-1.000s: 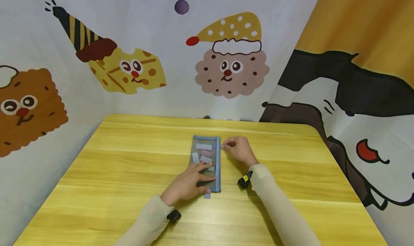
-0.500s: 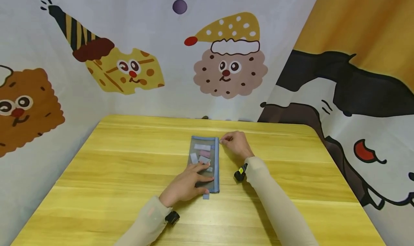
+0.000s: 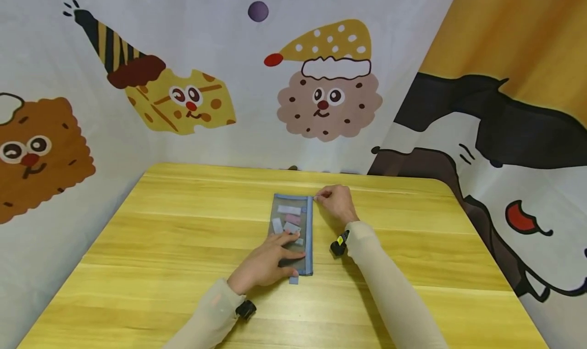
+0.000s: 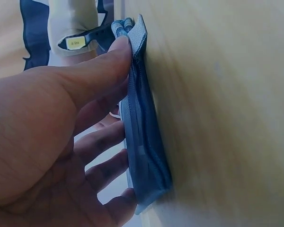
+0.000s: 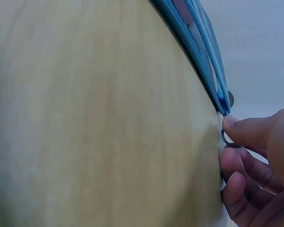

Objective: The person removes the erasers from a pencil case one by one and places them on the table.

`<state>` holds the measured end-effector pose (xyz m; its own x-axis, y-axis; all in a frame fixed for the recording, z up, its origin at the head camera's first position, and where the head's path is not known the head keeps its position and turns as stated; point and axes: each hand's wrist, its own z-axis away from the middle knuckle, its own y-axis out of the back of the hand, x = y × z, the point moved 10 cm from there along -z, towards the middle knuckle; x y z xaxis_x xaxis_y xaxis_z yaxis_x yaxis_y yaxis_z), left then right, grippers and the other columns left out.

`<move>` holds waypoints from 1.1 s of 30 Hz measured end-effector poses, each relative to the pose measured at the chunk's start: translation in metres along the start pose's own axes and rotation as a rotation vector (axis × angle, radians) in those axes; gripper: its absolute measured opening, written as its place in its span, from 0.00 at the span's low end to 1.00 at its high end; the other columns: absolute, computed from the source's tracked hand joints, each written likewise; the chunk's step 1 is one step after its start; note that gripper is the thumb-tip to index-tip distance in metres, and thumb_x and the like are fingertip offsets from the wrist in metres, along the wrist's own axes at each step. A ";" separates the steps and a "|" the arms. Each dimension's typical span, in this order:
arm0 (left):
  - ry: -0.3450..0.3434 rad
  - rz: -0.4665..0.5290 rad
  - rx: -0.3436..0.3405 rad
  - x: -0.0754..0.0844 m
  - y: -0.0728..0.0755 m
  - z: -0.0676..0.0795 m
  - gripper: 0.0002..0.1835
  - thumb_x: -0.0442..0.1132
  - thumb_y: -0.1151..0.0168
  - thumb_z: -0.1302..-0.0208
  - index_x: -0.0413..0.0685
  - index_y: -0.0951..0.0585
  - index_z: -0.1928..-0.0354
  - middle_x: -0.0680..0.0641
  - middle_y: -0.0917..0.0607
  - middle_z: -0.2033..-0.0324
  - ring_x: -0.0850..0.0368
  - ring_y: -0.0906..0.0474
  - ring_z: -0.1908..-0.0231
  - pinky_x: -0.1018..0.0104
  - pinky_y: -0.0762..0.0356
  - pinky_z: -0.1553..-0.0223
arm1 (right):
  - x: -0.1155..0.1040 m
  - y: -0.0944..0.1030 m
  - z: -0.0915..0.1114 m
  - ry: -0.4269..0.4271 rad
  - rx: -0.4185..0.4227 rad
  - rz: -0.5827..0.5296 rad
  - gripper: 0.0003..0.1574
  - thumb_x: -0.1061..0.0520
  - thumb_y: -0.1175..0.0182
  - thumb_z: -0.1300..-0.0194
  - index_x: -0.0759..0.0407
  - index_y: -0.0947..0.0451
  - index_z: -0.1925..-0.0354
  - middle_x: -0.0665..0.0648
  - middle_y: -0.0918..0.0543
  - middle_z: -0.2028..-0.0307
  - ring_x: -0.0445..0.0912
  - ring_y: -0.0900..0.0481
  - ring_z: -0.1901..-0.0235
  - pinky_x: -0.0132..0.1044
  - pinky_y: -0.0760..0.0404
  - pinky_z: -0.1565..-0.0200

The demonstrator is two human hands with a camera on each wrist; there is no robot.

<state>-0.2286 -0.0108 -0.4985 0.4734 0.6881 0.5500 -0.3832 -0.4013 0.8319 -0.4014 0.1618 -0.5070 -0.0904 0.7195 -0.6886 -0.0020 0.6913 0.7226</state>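
Note:
A blue-edged, see-through zip pouch (image 3: 309, 242) lies flat on the wooden table. Pale blocks (image 3: 289, 210) and a pink block (image 3: 292, 219) show through its top. My left hand (image 3: 263, 262) rests across its near half, fingers spread and pressing. The thumb (image 4: 119, 49) sits beside a small fabric tab (image 3: 294, 280) at the near end. At the far right corner, my right hand (image 3: 338, 204) pinches the ring-shaped zipper pull (image 5: 223, 137) between thumb and fingers. The zip edge (image 4: 142, 118) runs along the pouch's right side.
The wooden table (image 3: 160, 226) extends around the pouch on all sides. Behind it hangs a white cloth (image 3: 257, 109) printed with cartoon snacks. A black wrist camera (image 3: 246, 310) is strapped to the left wrist.
My right hand has moved away from me along the pouch's right edge to its far corner, still pinching the zipper pull. The left hand has stayed on the pouch.

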 end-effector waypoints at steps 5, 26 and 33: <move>-0.009 0.019 0.001 0.005 -0.001 0.000 0.25 0.51 0.31 0.33 0.59 0.19 0.35 0.48 0.38 0.21 0.39 0.48 0.20 0.37 0.51 0.22 | 0.000 0.004 0.005 0.011 -0.031 0.024 0.08 0.51 0.32 0.31 0.53 0.09 0.62 0.54 0.10 0.63 0.49 0.16 0.63 0.43 0.18 0.60; 0.032 0.056 0.134 0.005 0.016 -0.002 0.24 0.46 0.30 0.33 0.49 0.16 0.37 0.40 0.28 0.28 0.37 0.32 0.28 0.38 0.33 0.29 | 0.006 -0.008 0.053 -0.089 -0.228 -0.209 0.05 0.54 0.29 0.34 0.55 0.11 0.64 0.55 0.12 0.70 0.46 0.16 0.74 0.36 0.20 0.72; 0.108 0.064 0.286 0.007 0.029 -0.012 0.28 0.48 0.29 0.34 0.45 0.19 0.35 0.38 0.26 0.31 0.37 0.36 0.27 0.38 0.31 0.31 | 0.001 -0.012 0.058 -0.100 -0.266 -0.168 0.06 0.52 0.27 0.37 0.53 0.10 0.65 0.52 0.11 0.67 0.45 0.18 0.72 0.36 0.20 0.69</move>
<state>-0.2457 -0.0107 -0.4721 0.3629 0.7098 0.6037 -0.1635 -0.5893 0.7912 -0.3440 0.1576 -0.5199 0.0315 0.6092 -0.7924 -0.2698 0.7685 0.5801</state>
